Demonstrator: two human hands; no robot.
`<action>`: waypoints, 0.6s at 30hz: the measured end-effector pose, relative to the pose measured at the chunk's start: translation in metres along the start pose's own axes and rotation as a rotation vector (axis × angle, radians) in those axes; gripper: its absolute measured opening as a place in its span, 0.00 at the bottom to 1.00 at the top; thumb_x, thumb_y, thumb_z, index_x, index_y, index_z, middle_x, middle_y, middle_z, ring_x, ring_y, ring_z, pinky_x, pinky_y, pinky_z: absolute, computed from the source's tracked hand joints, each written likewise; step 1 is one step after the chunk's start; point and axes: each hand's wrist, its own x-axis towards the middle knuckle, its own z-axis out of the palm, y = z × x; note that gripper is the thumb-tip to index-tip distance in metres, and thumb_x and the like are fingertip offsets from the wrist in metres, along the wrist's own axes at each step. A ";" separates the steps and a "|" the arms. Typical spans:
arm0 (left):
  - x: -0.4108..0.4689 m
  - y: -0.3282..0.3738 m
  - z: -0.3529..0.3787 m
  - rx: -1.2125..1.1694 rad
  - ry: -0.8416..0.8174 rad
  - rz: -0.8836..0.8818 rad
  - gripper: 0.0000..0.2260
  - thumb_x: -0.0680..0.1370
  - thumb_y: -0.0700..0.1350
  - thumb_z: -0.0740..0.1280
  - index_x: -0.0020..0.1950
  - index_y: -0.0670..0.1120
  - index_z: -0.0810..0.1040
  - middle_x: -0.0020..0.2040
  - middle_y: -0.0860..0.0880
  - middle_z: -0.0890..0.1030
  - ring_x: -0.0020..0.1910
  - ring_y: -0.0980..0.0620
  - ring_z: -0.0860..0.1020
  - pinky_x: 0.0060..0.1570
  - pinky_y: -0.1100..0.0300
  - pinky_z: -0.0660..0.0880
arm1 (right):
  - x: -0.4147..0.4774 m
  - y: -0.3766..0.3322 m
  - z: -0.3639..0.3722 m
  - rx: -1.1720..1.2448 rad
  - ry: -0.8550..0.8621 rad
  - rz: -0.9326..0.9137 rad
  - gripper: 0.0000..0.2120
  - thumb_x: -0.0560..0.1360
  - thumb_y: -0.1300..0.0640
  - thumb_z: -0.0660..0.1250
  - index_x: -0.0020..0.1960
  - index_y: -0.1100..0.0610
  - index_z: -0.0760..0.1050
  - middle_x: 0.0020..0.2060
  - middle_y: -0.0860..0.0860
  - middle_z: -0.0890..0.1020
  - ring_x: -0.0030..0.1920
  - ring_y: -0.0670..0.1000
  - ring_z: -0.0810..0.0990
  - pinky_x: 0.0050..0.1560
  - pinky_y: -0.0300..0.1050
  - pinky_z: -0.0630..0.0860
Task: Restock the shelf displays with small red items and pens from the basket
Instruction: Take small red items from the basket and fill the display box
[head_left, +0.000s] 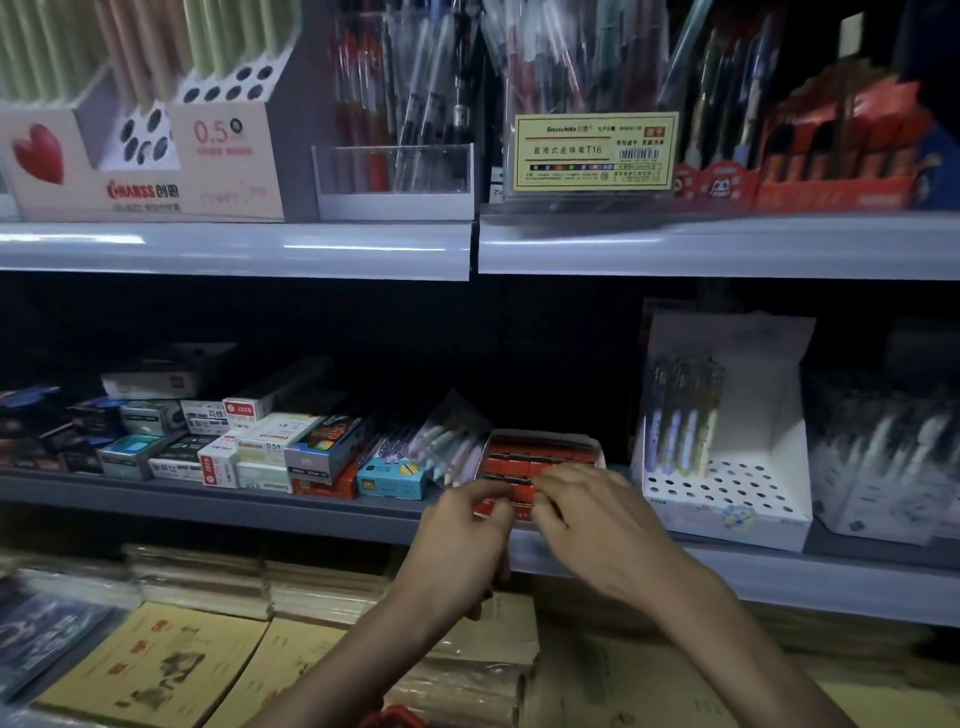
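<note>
Tucking small red boxes (540, 454) into a white tray (598, 451), a person works with both hands at the front lip of a dim shop shelf (311, 512). The left hand (460, 525) has its thumb and fingers curled round a red box at the tray's near corner. The right hand (592, 512) lies bent over the front row with its fingertips on the boxes, but blur makes it impossible to tell whether it grips one. The rest of the boxes sit in rows in the tray just beyond the fingers. The basket is not in view.

The main hazard appears to be the tray's position. It sits close to the shelf edge directly under both hands, so a firm downward or outward push on the front row could tip it or drag it off onto the stacked notebooks (171, 670) below the wrists. Forcing one more box into a tight row could pop its neighbours out. A bag of pens (457, 441) leans against the tray just left of the left hand, and a nudge from that wrist could send it sliding. The white pen stand (727, 499) to the right of the right hand looks far enough away to be safe. Poor light also raises the chance of a misplaced or dropped box.
</note>
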 end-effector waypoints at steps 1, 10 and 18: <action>0.000 0.001 0.000 0.001 -0.002 -0.003 0.13 0.85 0.47 0.61 0.69 0.56 0.76 0.32 0.47 0.79 0.22 0.58 0.71 0.21 0.61 0.69 | 0.001 0.000 0.003 -0.018 0.004 -0.010 0.23 0.85 0.46 0.50 0.73 0.50 0.73 0.71 0.45 0.75 0.71 0.46 0.70 0.73 0.45 0.63; -0.001 0.024 -0.003 -1.035 -0.058 -0.505 0.29 0.84 0.62 0.56 0.65 0.38 0.79 0.34 0.42 0.76 0.26 0.52 0.71 0.17 0.66 0.63 | -0.005 0.002 -0.019 0.430 0.174 0.047 0.12 0.83 0.56 0.61 0.62 0.46 0.79 0.57 0.39 0.77 0.57 0.38 0.74 0.56 0.37 0.75; 0.001 0.041 0.008 -1.039 -0.067 -0.603 0.39 0.81 0.70 0.50 0.52 0.36 0.82 0.33 0.39 0.82 0.20 0.51 0.75 0.15 0.67 0.65 | -0.024 -0.025 -0.049 0.640 -0.045 -0.014 0.05 0.77 0.49 0.71 0.49 0.42 0.86 0.49 0.40 0.78 0.51 0.39 0.79 0.55 0.39 0.78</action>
